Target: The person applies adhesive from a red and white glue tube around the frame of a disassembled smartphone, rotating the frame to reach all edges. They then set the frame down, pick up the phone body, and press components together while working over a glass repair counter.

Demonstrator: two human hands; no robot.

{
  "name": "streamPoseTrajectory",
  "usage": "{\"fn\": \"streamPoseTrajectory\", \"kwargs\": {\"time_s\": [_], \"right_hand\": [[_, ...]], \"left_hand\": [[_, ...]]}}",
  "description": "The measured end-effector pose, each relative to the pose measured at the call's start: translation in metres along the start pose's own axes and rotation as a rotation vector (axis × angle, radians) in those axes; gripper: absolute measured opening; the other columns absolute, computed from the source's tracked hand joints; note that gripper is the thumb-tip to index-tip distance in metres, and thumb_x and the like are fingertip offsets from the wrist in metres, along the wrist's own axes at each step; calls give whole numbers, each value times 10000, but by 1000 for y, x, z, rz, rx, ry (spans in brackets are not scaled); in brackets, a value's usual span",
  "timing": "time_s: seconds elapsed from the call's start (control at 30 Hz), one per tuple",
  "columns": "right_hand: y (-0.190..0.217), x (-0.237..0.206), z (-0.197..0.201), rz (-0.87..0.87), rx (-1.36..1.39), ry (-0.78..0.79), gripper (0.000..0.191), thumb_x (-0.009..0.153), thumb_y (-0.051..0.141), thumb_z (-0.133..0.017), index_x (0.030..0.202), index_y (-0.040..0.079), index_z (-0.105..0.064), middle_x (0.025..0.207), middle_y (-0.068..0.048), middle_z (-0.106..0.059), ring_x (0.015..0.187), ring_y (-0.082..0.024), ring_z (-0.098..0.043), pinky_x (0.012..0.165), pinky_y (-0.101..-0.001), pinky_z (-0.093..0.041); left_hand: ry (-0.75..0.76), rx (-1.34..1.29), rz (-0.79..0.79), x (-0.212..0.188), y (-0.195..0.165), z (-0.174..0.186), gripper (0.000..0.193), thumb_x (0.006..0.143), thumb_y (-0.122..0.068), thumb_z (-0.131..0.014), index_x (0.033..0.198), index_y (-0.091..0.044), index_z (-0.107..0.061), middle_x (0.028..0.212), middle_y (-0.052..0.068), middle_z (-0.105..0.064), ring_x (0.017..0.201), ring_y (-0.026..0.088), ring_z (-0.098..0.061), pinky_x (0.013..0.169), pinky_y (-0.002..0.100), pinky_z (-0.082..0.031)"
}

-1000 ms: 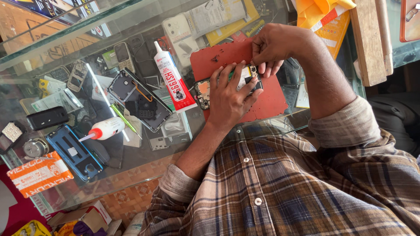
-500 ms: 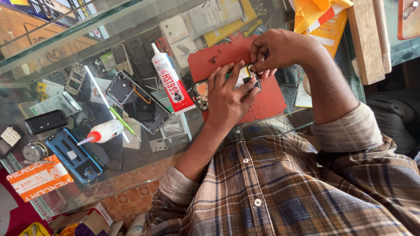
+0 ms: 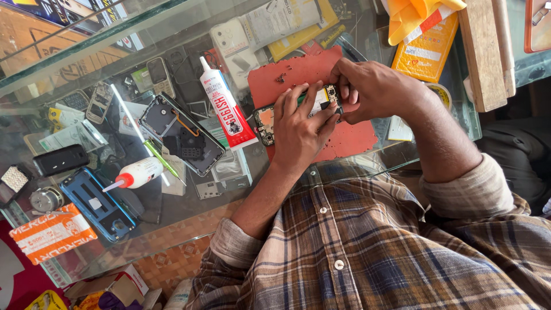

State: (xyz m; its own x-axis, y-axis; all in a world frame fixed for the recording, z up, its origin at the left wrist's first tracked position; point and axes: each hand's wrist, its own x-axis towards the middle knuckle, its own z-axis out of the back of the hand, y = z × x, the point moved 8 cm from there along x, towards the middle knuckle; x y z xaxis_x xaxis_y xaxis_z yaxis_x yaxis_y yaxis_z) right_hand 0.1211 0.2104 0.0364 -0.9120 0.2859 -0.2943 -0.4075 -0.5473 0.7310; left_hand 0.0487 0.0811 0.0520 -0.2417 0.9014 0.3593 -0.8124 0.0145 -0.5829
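Observation:
An opened phone [image 3: 267, 121] with its back off and its circuit board showing lies on a red work mat [image 3: 298, 72] on a glass counter. My left hand [image 3: 301, 132] lies over the phone's middle, fingers pressing down on it. My right hand [image 3: 373, 89] grips the phone's right end, fingertips pinched at the battery area [image 3: 321, 99]. Both hands hide most of the phone. Small screws [image 3: 280, 78] lie on the mat above the hands.
Left of the mat lie a white glue tube with a red label [image 3: 227, 106], an open dark phone frame [image 3: 181, 135], a small white bottle with a red tip [image 3: 135, 173], a blue phone shell [image 3: 97, 204] and a black phone [image 3: 60, 159]. Wooden blocks [image 3: 482, 51], an orange packet [image 3: 427, 54] and a yellow cloth [image 3: 422, 14] sit at the right.
Both hands stay on the opened phone with only small finger shifts. The view has drifted slightly.

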Motion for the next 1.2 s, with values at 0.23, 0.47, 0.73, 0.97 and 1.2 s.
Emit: {"fn": "streamPoseTrajectory", "kwargs": {"time_s": [0.23, 0.47, 0.73, 0.97, 1.2], "right_hand": [[-2, -1, -3, -60, -64, -22, 635, 583, 101, -882, 1090, 18, -510, 829, -105, -695, 804, -297, -712, 704, -414, -555], [3, -2, -3, -48, -105, -38, 638, 589, 104, -886, 1095, 11, -509, 819, -112, -693, 807, -311, -704, 698, -427, -544], [2, -23, 28, -34, -130, -421, 226, 906, 127, -789, 1072, 43, -661, 920, -101, -704, 778, -288, -708, 699, -394, -554], [-24, -48, 30, -223, -543, -761, 20, 1021, 85, -721, 1025, 97, -706, 986, -122, -668, 877, -370, -687, 777, -483, -552], [-20, -67, 32, -20, -369, -695, 194, 950, 88, -749, 1127, 45, -682, 1061, -137, -670, 974, -385, -688, 817, -481, -547]], "left_hand": [[-17, 14, -12, -2, 0, -2, 184, 933, -279, -783, 1060, -148, -807, 1397, 104, -635, 1298, 324, -558, 1167, 487, -379], [2, 41, -27, -4, 0, -5, 194, 969, -283, -753, 1103, -146, -785, 1425, 107, -616, 1320, 326, -544, 1185, 498, -362], [73, 52, -102, -5, -9, 14, 326, 1003, -293, -656, 1257, -103, -731, 1529, 161, -513, 1439, 385, -441, 1215, 572, -284], [-161, 291, 133, -16, 35, 80, 421, 977, -251, -766, 1318, -20, -681, 1540, 164, -508, 1374, 416, -491, 1158, 544, -418], [-104, 302, 379, -30, 95, 94, 559, 913, -245, -813, 1389, -5, -646, 1472, 206, -547, 1074, 391, -583, 973, 518, -465]]}}
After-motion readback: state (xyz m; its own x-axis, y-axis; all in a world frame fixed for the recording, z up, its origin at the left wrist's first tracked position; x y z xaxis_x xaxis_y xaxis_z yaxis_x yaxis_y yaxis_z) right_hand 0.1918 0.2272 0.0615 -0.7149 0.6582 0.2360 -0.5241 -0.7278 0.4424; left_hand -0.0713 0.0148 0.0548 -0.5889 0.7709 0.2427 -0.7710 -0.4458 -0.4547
